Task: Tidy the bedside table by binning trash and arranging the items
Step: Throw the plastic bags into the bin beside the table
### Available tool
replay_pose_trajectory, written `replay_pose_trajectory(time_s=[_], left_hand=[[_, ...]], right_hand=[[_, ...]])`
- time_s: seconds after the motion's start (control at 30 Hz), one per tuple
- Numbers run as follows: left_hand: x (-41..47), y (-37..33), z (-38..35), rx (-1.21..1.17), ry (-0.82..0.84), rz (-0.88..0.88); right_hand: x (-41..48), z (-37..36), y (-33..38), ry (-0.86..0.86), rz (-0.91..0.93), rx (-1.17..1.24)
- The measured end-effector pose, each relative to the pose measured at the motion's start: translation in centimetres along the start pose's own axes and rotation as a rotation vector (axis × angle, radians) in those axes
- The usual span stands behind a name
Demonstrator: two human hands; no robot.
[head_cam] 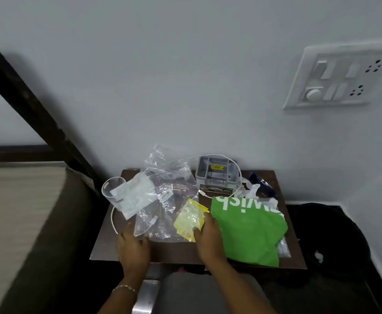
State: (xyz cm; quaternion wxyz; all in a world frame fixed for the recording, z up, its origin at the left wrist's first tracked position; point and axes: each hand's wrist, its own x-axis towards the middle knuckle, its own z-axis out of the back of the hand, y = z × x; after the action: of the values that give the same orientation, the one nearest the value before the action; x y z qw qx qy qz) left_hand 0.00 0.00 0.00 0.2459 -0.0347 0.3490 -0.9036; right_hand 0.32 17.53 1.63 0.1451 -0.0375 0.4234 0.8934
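Note:
The dark wooden bedside table [108, 243] is strewn with litter. My left hand [133, 248] rests on the near edge of a crumpled clear plastic bag [162, 200], its fingers on the plastic. My right hand [210, 239] pinches a yellow wrapper [189, 217] between thumb and fingers, beside a green bag [249, 232] with white lettering. A white charging cable [115, 220] loops around the table. A clear glass [111, 186] lies tipped at the left edge next to a white packet [135, 193]. A grey organiser box [216, 175] stands at the back.
A black bin bag [330, 236] sits on the floor right of the table. Dark blue and white wrappers [260, 186] lie behind the green bag. A bed [15, 211] with a dark frame is to the left. A switchboard [342, 78] hangs on the wall.

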Motion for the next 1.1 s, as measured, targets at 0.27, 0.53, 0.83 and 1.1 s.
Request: replay_pose_trajectory(time_s=[0.27, 0.53, 0.83, 1.1], left_hand=[[4.3, 1.1, 0.6, 0.171, 0.196, 0.115], [6.3, -0.6, 0.8, 0.036, 0.252, 0.199], [4.3, -7.2, 2.7, -0.637, 0.537, 0.188], [0.1, -15.7, 5.3, -0.927, 0.646, -0.275]], right_hand=[[4.2, -3.6, 1.0, 0.015, -0.314, 0.014], [4.9, -1.9, 2.5, -0.022, -0.213, 0.143], [0.2, 10.5, 4.8, 0.110, 0.083, 0.370], [-3.2, 21.0, 0.3, 0.123, 0.006, 0.644]])
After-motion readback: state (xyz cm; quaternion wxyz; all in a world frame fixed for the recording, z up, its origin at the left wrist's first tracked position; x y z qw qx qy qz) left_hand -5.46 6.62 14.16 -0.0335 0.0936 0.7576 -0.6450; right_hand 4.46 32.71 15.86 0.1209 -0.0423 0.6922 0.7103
